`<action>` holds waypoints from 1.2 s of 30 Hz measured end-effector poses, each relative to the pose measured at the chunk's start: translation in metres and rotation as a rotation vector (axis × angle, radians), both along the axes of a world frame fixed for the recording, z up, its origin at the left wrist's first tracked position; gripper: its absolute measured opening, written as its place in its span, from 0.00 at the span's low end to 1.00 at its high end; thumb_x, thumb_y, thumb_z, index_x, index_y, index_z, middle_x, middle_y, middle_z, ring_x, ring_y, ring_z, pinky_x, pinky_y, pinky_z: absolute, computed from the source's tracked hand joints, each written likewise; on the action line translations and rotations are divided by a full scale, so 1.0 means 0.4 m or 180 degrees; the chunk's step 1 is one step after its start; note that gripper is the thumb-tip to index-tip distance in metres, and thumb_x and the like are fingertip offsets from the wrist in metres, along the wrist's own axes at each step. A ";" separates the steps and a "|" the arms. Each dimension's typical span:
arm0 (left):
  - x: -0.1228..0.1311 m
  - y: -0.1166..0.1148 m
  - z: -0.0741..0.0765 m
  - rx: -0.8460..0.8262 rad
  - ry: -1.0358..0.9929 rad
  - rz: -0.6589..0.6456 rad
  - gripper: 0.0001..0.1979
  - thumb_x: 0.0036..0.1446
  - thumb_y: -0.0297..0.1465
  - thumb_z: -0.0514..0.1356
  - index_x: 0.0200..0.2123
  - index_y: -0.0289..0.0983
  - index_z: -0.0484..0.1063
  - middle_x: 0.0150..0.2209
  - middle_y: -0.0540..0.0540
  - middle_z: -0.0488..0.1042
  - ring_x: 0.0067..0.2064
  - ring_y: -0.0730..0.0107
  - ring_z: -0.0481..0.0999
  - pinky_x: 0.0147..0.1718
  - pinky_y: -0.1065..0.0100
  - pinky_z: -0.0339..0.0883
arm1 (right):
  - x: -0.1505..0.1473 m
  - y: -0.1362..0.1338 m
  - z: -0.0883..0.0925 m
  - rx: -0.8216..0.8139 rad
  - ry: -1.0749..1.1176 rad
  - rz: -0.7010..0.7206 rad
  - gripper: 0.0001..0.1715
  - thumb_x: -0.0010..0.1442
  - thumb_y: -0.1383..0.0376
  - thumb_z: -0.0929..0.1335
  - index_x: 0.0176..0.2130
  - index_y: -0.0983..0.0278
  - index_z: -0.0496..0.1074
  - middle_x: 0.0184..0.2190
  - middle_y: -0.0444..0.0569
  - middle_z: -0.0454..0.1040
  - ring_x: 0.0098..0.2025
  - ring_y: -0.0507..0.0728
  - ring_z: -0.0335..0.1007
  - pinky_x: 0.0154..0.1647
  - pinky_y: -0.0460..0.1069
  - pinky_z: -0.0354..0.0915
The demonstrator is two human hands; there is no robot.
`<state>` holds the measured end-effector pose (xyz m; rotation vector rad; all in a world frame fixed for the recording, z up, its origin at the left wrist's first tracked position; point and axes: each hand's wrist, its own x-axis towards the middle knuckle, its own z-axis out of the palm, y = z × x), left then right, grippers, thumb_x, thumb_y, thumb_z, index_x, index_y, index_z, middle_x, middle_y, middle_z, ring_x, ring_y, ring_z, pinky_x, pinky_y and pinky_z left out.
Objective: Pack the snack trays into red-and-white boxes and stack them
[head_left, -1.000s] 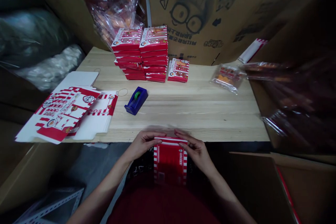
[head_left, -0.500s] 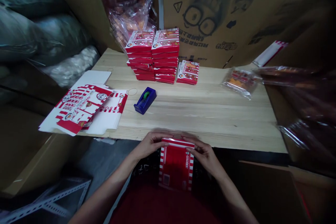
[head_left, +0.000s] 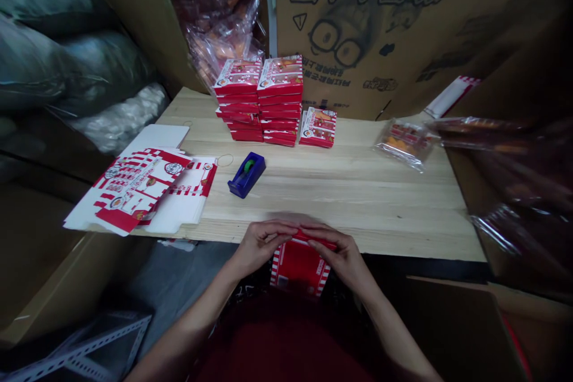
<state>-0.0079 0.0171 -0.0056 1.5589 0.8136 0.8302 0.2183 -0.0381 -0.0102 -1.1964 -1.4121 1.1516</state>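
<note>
A red box with white-striped edges is held between both hands at the table's front edge, close to my body. My left hand pinches its upper left corner, thumb on the near face. On the upper right corner my right hand grips in the same way, fingers over the top edge. The box's far side is hidden. Farther in on the table, ahead and to the left of the hands, a blue tape dispenser with a green core stands apart from them.
Two tall stacks of red boxes stand at the back beside a short one. Flat printed cartons lie at left. A clear-wrapped pack sits at right. Behind are an open carton of plastic-wrapped items and a large cardboard box.
The box's top edge has tilted, so its near face looks shorter. Both hands have closed in over its top edge, nearer each other. The view has shifted slightly.
</note>
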 end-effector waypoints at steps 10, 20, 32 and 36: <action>-0.191 0.235 -0.019 0.0236 0.0875 0.2294 0.17 0.61 0.37 0.65 0.52 0.39 0.76 0.63 0.38 0.71 0.70 0.51 0.63 0.66 0.52 0.59 | 0.035 0.051 0.112 0.1344 -0.0776 -0.1074 0.17 0.67 0.68 0.70 0.50 0.49 0.81 0.55 0.47 0.80 0.55 0.62 0.78 0.56 0.61 0.75; -0.207 0.359 -0.112 -0.0911 0.0891 0.1905 0.13 0.67 0.36 0.63 0.49 0.33 0.75 0.47 0.43 0.78 0.44 0.63 0.80 0.43 0.57 0.77 | 0.016 0.108 0.094 0.1547 -0.0811 -0.0864 0.16 0.68 0.69 0.69 0.50 0.51 0.81 0.54 0.49 0.80 0.54 0.62 0.79 0.53 0.62 0.76; -0.220 0.285 -0.099 -0.0760 -0.0020 0.2333 0.20 0.46 0.44 0.73 0.24 0.34 0.73 0.51 0.30 0.80 0.54 0.48 0.79 0.45 0.57 0.75 | 0.018 0.110 0.094 0.1631 -0.0836 -0.0850 0.13 0.68 0.68 0.70 0.49 0.54 0.81 0.52 0.51 0.81 0.54 0.62 0.78 0.54 0.61 0.74; -0.219 0.229 -0.110 -0.0413 0.0164 0.2737 0.16 0.46 0.40 0.72 0.21 0.36 0.71 0.48 0.34 0.81 0.55 0.49 0.76 0.54 0.54 0.70 | 0.019 0.114 0.090 0.1568 -0.0796 -0.0963 0.11 0.67 0.68 0.71 0.47 0.56 0.80 0.52 0.52 0.81 0.53 0.62 0.79 0.54 0.60 0.74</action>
